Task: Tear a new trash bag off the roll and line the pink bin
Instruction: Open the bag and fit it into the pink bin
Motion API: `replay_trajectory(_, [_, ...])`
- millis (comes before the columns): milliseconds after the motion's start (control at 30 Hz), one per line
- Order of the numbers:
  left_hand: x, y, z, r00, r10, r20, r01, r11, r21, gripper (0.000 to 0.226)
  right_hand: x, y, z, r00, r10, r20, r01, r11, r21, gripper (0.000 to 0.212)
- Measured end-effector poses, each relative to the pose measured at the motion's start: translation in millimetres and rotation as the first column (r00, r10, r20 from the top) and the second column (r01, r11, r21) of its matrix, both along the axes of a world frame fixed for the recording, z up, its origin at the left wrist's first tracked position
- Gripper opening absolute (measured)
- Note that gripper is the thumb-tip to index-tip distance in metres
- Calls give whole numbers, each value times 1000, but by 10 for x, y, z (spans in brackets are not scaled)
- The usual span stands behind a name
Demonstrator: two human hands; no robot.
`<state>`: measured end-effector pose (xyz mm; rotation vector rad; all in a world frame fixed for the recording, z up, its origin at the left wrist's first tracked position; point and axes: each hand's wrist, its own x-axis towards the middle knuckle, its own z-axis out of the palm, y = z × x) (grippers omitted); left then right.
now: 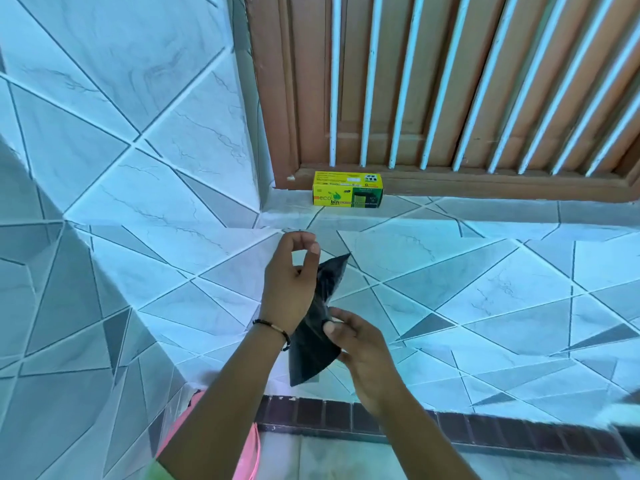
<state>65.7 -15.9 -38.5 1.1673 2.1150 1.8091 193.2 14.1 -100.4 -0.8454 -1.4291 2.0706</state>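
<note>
- My left hand (289, 289) pinches the upper part of the folded black trash bag (317, 318).
- My right hand (360, 348) grips its lower part.
- Pink bin (242, 455): bottom edge, under my left forearm.
- Yellow bin-bag box (348, 189): tiled ledge's far edge, against the wooden frame (485, 183).

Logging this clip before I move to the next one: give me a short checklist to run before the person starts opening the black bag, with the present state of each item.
1. Folded black plastic trash bag is off the roll and free of the box: ok.
2. Both hands hold it: left hand on the upper part, right hand pinching the lower part: ok.
3. Bag mouth found and opened: not ok, bag is folded flat.
4. Pink plastic bin within reach: ok, its rim shows below the left forearm.
5. Bin inside is empty: cannot tell, mostly hidden.
6. Yellow and green cardboard bag box set aside on the ledge: ok.
</note>
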Motion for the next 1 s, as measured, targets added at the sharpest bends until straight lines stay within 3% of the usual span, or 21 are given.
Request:
replay_trajectory(100, [202, -180, -10, 998, -22, 63, 23, 1000, -11, 16, 138, -16, 42, 991, -120, -52, 120, 993, 4, 22])
replay_trajectory(300, [498, -611, -313, 942, -173, 287, 222, 964, -146, 61, 430, 8, 163, 950, -244, -197, 243, 970, -28, 24])
replay_trajectory(400, [638, -811, -457, 917, -274, 291, 341, 915, -214, 41, 543, -12, 235, 933, -259, -251, 259, 965, -32, 23])
replay_trajectory(467, [741, -897, -471, 916, -282, 284, 343, 919, -194, 15, 623, -48, 249, 935, -224, -276, 227, 974, -21, 23])
replay_trajectory(500, [770, -919, -444, 919, -268, 290, 322, 933, -159, 14, 659, -60, 239, 946, -174, -275, 183, 983, 7, 25])
replay_trajectory(567, [776, -982, -354, 921, -234, 313, 274, 957, -91, 11, 760, -114, 195, 974, -39, -225, 58, 995, 78, 43])
replay_trajectory(633, [762, -1070, -209, 907, -226, 356, 254, 967, -34, 6, 862, -224, 129, 993, 105, -61, -95, 984, 153, 65])
replay_trajectory(667, [741, -1110, -154, 909, -208, 362, 231, 973, -21, 6, 899, -310, 89, 986, 161, 43, -166, 962, 218, 63])
replay_trajectory(700, [716, -1170, -109, 922, -176, 346, 197, 980, -26, 14, 917, -421, 37, 977, 167, 135, -201, 932, 302, 47])
replay_trajectory(767, [638, -1310, -101, 931, -135, 338, 163, 985, -56, 33, 883, -653, -25, 983, 72, 171, -133, 917, 376, 17])
replay_trajectory(900, [518, -1786, -278, 782, -256, 568, 373, 923, -98, 63, 750, -1049, -25, 996, -94, 13, 88, 969, 231, 13])
replay_trajectory(1000, [539, -2166, -457, 765, -271, 584, 463, 862, -207, 39, 613, -1321, 39, 982, -186, -9, 186, 975, 123, 19])
